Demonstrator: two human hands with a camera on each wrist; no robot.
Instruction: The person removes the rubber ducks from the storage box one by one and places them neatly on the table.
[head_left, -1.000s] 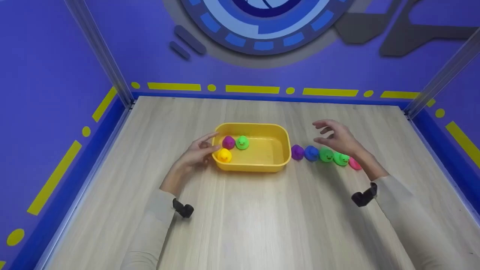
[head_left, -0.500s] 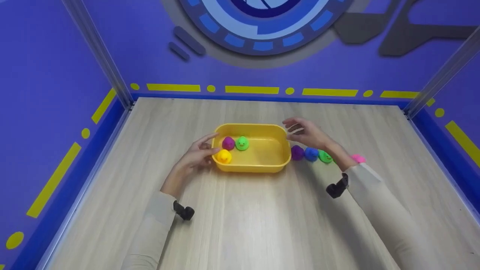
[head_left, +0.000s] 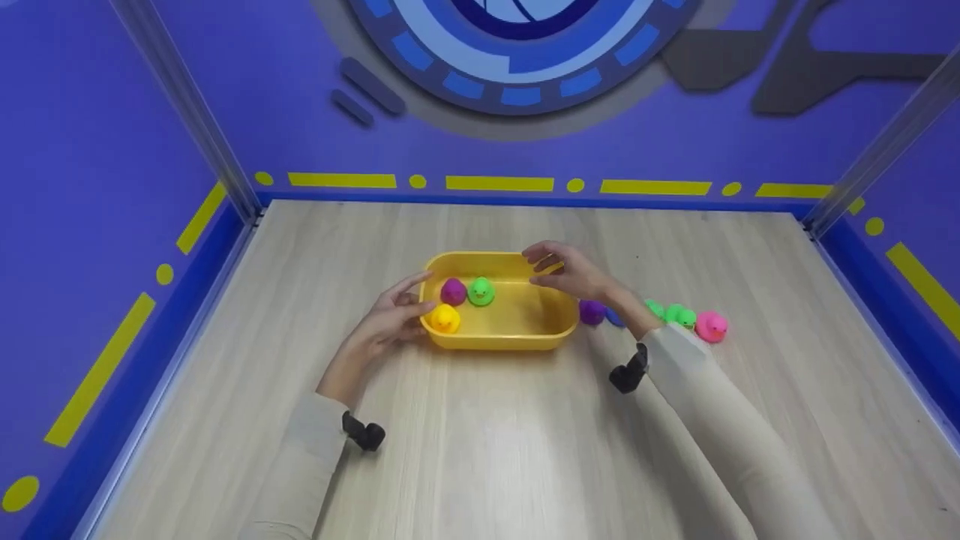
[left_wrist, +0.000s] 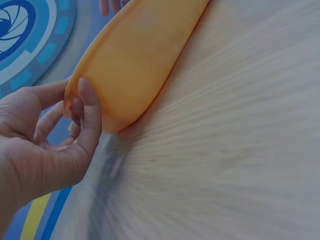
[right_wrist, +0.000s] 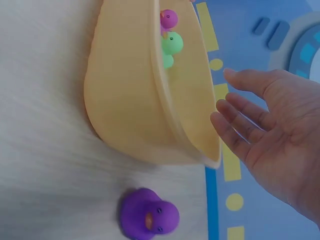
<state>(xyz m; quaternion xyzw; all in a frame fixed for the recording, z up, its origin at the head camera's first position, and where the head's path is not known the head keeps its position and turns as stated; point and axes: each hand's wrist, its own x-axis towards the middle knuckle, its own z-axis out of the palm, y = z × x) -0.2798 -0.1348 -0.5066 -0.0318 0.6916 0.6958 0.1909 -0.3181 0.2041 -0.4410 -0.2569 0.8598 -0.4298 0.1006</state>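
A yellow plastic tub [head_left: 499, 343] stands on the wooden table. Inside, at its left end, sit a magenta rubber duck [head_left: 453, 291], a light green duck [head_left: 481, 291] and a yellow duck [head_left: 445, 319]. My left hand [head_left: 386, 319] grips the tub's left end, its digits on both sides of the rim [left_wrist: 75, 82]. Over the tub's right part hovers my right hand [head_left: 570, 274], fingers loosely bent and holding nothing. The right wrist view shows this hand [right_wrist: 280, 125] apart from the rim. Just right of the tub sits a purple duck [head_left: 592, 312].
The row of ducks runs on rightward from the purple one: a blue duck [head_left: 615, 318] partly behind my right wrist, a green duck [head_left: 654, 308], a lighter green duck [head_left: 680, 316] and a pink duck [head_left: 711, 327]. Blue panels [head_left: 270, 135] wall the table's back and sides.
My right hand has moved left, from above the row of ducks to over the tub's right part, uncovering the pink duck. My left hand keeps its place on the tub.
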